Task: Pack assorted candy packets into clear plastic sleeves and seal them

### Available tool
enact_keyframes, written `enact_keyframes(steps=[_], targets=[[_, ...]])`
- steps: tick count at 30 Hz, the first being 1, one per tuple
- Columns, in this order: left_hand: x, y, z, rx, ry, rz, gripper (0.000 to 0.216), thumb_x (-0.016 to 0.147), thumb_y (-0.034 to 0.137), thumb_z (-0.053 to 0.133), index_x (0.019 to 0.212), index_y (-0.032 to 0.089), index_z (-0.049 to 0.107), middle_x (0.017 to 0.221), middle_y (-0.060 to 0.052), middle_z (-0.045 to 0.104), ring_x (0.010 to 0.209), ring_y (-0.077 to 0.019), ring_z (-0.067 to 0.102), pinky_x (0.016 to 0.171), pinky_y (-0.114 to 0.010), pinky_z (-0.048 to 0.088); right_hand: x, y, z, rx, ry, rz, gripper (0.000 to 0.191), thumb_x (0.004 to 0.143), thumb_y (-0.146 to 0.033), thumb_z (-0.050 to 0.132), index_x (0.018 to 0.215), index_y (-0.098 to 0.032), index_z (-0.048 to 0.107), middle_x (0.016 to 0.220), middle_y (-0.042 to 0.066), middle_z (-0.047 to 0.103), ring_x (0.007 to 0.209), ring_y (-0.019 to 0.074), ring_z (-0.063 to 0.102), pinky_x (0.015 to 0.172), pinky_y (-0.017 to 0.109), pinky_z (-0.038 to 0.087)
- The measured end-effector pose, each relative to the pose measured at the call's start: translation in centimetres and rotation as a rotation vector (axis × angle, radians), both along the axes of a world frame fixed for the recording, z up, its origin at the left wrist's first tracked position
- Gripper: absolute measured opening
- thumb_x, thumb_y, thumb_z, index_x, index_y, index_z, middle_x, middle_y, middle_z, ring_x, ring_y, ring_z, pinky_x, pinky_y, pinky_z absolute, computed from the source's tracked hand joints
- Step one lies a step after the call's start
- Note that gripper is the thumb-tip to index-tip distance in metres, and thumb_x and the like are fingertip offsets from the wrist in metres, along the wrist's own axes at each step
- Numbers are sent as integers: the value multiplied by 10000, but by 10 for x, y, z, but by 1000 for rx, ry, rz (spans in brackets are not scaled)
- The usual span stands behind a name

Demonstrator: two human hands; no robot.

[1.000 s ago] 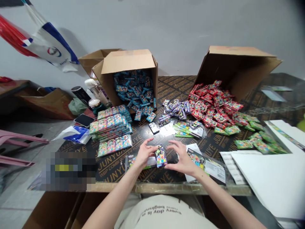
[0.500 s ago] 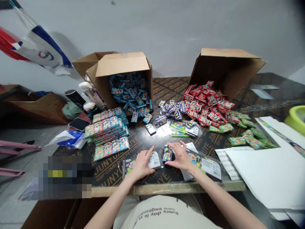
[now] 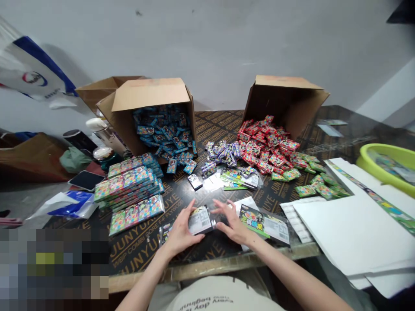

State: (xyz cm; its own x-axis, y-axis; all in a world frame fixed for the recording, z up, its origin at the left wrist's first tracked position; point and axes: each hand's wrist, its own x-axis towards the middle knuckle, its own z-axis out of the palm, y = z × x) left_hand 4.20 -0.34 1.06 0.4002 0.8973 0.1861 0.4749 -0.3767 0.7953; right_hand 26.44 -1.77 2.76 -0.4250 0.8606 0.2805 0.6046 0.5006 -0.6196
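Note:
My left hand [image 3: 182, 229] lies across a flat clear plastic pouch [image 3: 199, 221] with a dark printed card and a white label. Its thumb and fingers press on opposite edges of the pouch. My right hand [image 3: 235, 224] is at the pouch's right end, fingers spread and fingertips at the clear film; nothing shows in its grasp. The small purple packet seen earlier is out of sight; I cannot tell whether it is inside the pouch. Another printed pouch [image 3: 264, 224] lies right of my right hand. A small white-faced packet [image 3: 195, 182] rests beyond my left hand.
Purple packets [image 3: 227, 152] lie mid-table, before a carton [image 3: 149, 93] of blue packets and a carton [image 3: 288, 82] spilling red ones [image 3: 269, 147]. Stacked packet strips [image 3: 129, 183] stand left. Green packets [image 3: 320, 185], white sheets [image 3: 350, 220] and a yellow-green basin [image 3: 366, 151] are right.
The purple packet in my right hand has gone from view. That hand's fingers have spread and now sit at the pouch's end. My view has shifted slightly right.

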Motion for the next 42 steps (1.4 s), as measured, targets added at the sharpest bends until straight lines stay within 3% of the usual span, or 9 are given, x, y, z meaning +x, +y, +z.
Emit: enact_keyframes(steps=[3,8,11,16,19,25,33,38,42], targets=[[1,1,-2,13,40,-23,997,570,210,705,1383,248,130,1182,-64,465,1076,-232,455,965,-397,336,8,17,1,16,-16,13,514,857,-433,429,1325,-280,280,1204,61,530,1080,216,503,1035,479,152],[-3,0,-19,57,185,-40,967,546,186,683,1377,242,191,1165,-73,480,1078,-260,432,968,-420,315,84,109,-1,268,-158,-739,609,751,-413,536,1293,-205,351,1353,154,340,1238,340,284,950,559,221],[-6,-1,-30,52,244,-43,899,533,173,667,1345,241,285,1200,-84,458,1120,-278,387,995,-441,266,150,153,-1,174,-379,-939,690,704,-328,556,1326,-173,301,1380,193,276,1260,389,203,912,616,197],[-7,-4,-33,-36,231,-54,942,510,287,729,1345,241,293,1243,-87,422,1168,-289,331,1032,-468,186,221,169,-18,-34,-626,-920,587,757,-290,462,1314,-170,320,1237,166,478,1240,367,257,895,619,208],[-9,-4,-31,-50,218,-39,959,498,315,751,1342,240,301,1242,-86,423,1165,-280,335,1045,-475,152,233,163,-30,-7,-720,-852,502,774,-239,414,1272,-178,389,1105,160,566,1042,325,492,875,582,256],[-3,-1,-20,-62,122,-15,914,446,325,805,1273,223,431,1206,-102,478,1133,-287,392,1039,-482,167,179,104,-3,250,-307,-865,575,734,-427,542,1238,-171,439,1072,146,597,933,297,572,823,438,407],[70,6,24,-598,-808,109,356,702,405,646,887,101,656,839,-84,667,757,-197,592,783,-322,439,-3,5,15,155,98,-224,648,774,-308,565,1349,-228,275,1257,78,491,1120,228,493,951,376,412],[56,10,38,-820,-895,39,297,659,337,681,822,90,652,662,-34,638,546,-125,548,609,-250,449,-5,-7,34,56,69,-45,926,623,-414,709,1370,-220,199,1393,99,297,1271,282,292,1046,455,274],[46,2,43,-883,-840,0,215,570,235,715,707,74,675,596,-27,622,499,-109,519,538,-217,409,2,-8,43,-7,25,105,859,668,-386,665,1366,-241,186,1378,85,315,1255,273,317,1033,445,289]])
